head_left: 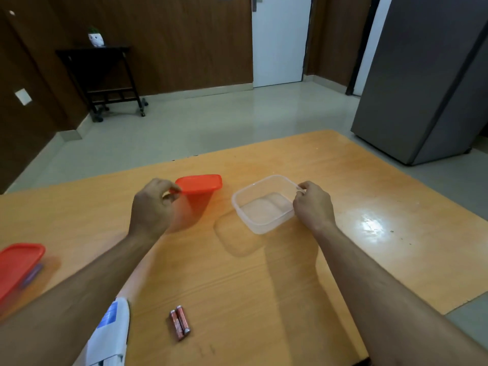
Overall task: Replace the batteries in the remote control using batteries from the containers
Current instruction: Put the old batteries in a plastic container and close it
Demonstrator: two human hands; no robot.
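From the head view, our left hand (154, 204) pinches the red lid (199, 184), lifted off the table (303, 260). Our right hand (311, 204) pinches the rim of the clear tub (261, 204), which sits between our hands. Two batteries (180, 322) lie side by side, touching, near our left forearm; a white remote (111, 336) shows partly under it. A second red-lidded tub (18, 268) sits far left of our left hand.
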